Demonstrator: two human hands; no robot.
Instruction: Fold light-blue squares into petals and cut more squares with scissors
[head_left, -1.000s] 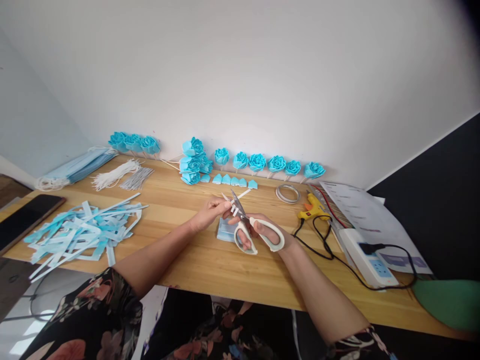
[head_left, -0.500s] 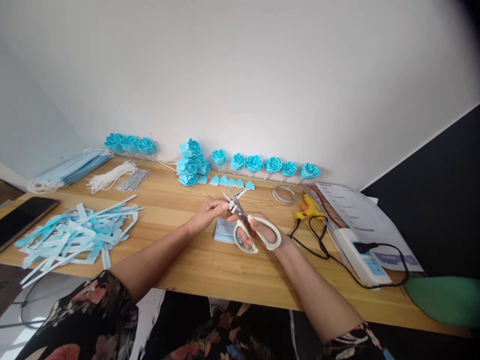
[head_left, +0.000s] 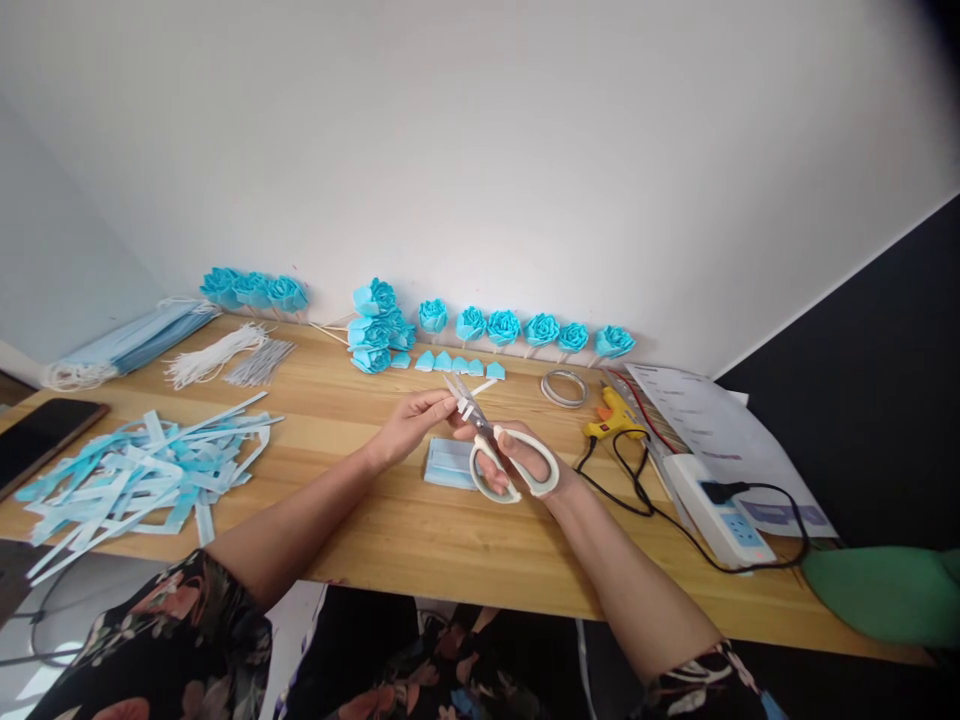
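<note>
White-handled scissors are in my right hand, its fingers through the handle loops and the blades pointing up and away. My left hand pinches a small whitish piece of fabric right at the blades. A thin pale strip sticks out beyond the blades; what it joins I cannot tell. Beneath my hands lies a folded light-blue mask, partly covered by the scissors. Just behind, small blue petal-shaped pieces sit in a row.
Blue fabric flowers line the wall. Cut blue strips, a phone, white cords and stacked masks are leftward. To the right are a wire coil, yellow glue gun, power strip and papers.
The scissor blades have come closer together on the piece between my hands. The whole view has shifted slightly, with things on the table appearing a little further left.
</note>
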